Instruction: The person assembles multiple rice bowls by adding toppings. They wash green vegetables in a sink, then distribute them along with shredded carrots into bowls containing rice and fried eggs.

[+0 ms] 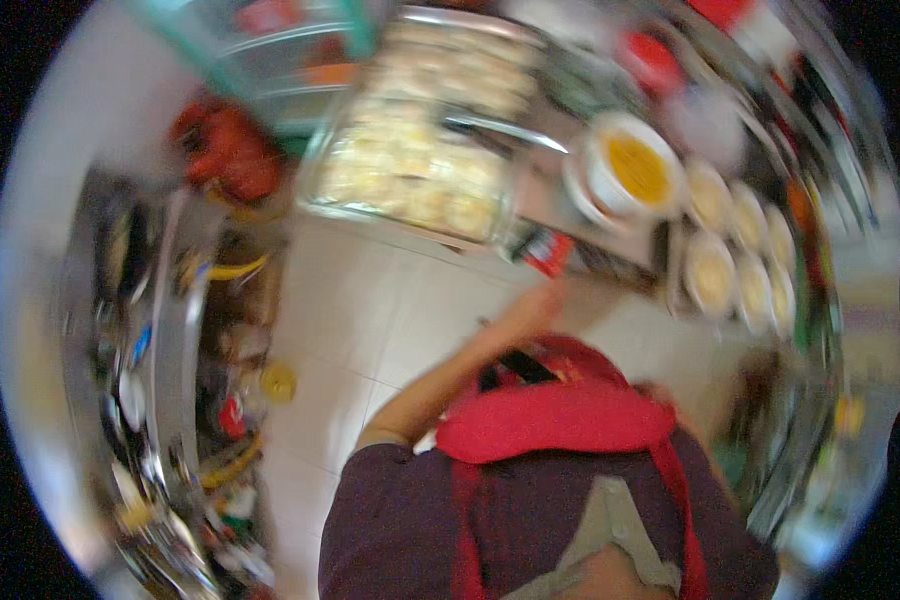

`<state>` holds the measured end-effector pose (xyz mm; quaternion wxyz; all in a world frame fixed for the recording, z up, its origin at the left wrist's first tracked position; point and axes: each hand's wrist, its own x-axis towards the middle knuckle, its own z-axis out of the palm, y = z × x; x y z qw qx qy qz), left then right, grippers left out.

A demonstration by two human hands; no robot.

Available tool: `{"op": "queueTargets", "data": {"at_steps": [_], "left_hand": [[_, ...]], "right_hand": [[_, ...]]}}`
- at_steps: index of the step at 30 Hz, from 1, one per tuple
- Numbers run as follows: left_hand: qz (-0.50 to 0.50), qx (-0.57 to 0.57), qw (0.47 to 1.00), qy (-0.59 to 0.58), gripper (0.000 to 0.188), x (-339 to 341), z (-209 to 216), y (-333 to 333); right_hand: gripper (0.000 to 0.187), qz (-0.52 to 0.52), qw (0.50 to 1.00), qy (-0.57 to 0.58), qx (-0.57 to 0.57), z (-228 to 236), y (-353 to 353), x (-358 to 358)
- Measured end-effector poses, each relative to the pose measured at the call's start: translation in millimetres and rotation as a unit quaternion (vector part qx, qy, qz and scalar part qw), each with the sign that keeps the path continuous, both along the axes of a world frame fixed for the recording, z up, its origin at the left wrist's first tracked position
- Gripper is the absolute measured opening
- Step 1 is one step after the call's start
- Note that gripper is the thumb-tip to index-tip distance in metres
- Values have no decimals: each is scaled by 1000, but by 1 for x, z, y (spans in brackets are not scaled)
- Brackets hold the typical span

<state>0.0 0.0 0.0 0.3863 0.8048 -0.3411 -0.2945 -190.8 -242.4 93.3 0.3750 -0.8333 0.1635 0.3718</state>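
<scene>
The whole view is smeared by motion. My left arm reaches forward across my body, and my left hand (542, 303) is at the near edge of the work surface. Right at its fingertips is a small red and dark thing (548, 254); blur hides whether the fingers grip it. Beyond lies a large tray (313, 192) filled with rows of pale yellow pieces. A long silver-coloured utensil (520, 132) rests by the tray's right side. To its right stands a white bowl (595, 185) of orange-yellow contents (638, 170). My right hand is hidden.
Several white oval cups with pale contents (710, 275) stand at the right. A teal-framed rack (360, 30) is at the back left. On the left, a cluttered metal shelf (195, 330) runs along the tiled floor (350, 330), near a red bag-like thing (232, 155).
</scene>
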Motion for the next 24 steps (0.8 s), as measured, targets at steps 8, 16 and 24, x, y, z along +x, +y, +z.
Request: {"op": "queueTargets", "data": {"at_steps": [8,16,24], "left_hand": [[352,-260,899,-24,18,64,94,15],[367,-200,908,45,49,130,82,-68],[405,-119,894,152,39,156,77,-129]], "right_hand": [[34,-140,984,-111,-18,-11,-18,-3],[30,-322,919,-195,-115,-41,-110,-42],[31,-295,935,-191,-56,-83,-263,-77]]}}
